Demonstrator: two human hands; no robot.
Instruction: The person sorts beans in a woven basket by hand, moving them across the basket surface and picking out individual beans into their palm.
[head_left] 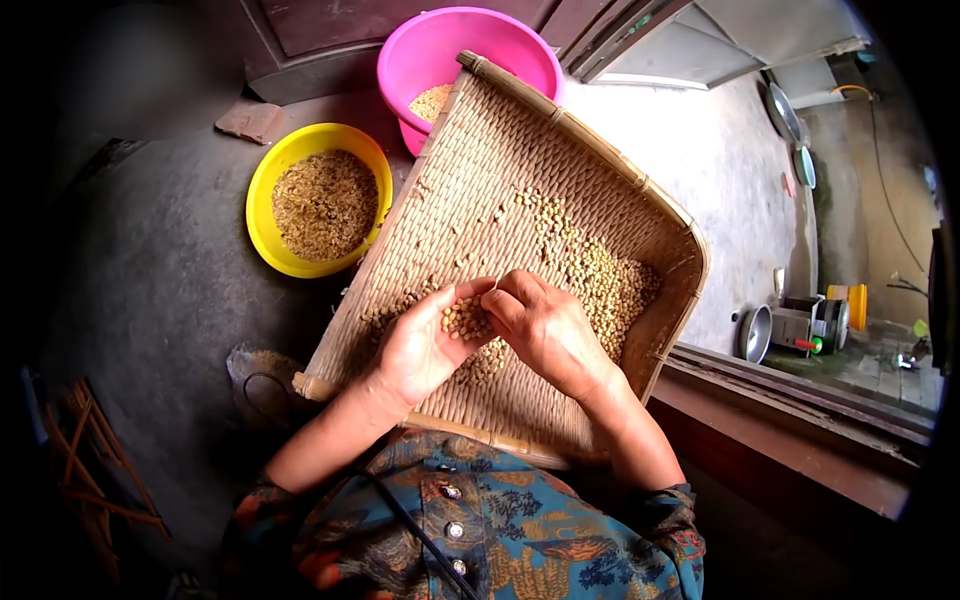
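A large woven bamboo winnowing tray (pixel 490 130) lies tilted across my lap. Pale tan beans (pixel 600 285) are spread over it, thickest toward its right corner. My left hand (pixel 420 350) is cupped above the tray, palm up, with a small handful of the same beans (pixel 465 318) in it. My right hand (pixel 545 325) is bent over that palm, thumb and fingers pinched together at the edge of the handful. What is between those fingertips, if anything, is hidden.
Left of the tray, a yellow basin (pixel 262 190) holds brownish husk-like bits. Behind it stands a pink basin (pixel 470 35) with pale pieces inside. A brick (pixel 250 120) lies by the door. At right are a door sill (pixel 800 430) and a metal bowl (pixel 757 335).
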